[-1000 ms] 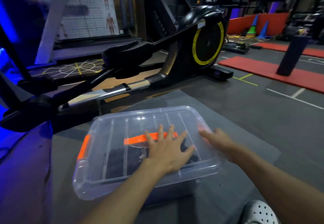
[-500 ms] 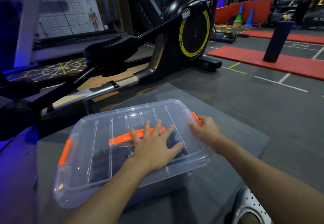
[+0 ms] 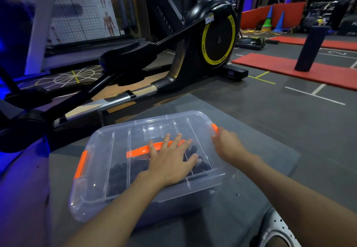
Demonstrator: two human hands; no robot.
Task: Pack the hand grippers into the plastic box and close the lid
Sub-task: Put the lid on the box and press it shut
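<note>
A clear plastic box sits on a grey floor mat, its transparent lid lying on top. The lid has an orange handle in the middle. An orange latch is on the left end and another orange latch on the right end. Black hand grippers show dimly through the lid inside the box. My left hand lies flat on the lid with fingers spread, covering part of the handle. My right hand rests at the right end, fingers curled against the right latch.
A black elliptical trainer with a yellow-ringed wheel stands just behind the box. Red mats and a dark upright cylinder lie to the far right. A white perforated shoe is at the bottom right. Grey mat extends right of the box.
My right hand moved from the lid's top to the right end and now touches the orange latch. My left hand stayed flat on the lid. The view shifted slightly.
</note>
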